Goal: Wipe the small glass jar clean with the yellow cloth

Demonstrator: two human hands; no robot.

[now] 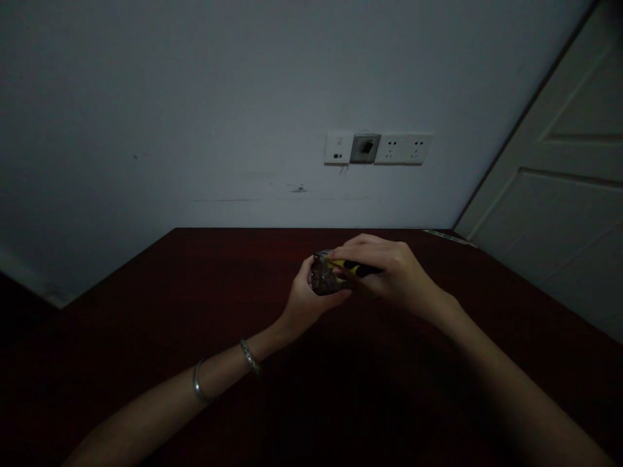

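Note:
My left hand (307, 297) is wrapped round a small dark brown thing (322, 279) with a shiny, clear-looking surface; its kind is too dim to tell. A slim yellow-and-black hand tool (359, 266) is gripped in my right hand (396, 263), lying nearly level under the fingers. The tool's yellow end points left and meets or overlaps the upper right of the brown thing; whether it touches I cannot tell. Both hands are close together above the far part of the dark red table (219, 279). My right palm hides the tool's rear end.
Behind the table rises a pale wall (219, 117) with a row of sockets (402, 149) and a grey switch plate (365, 148). A white panelled door (559, 188) stands at the right. Two silver bracelets circle my left forearm. The light is dim.

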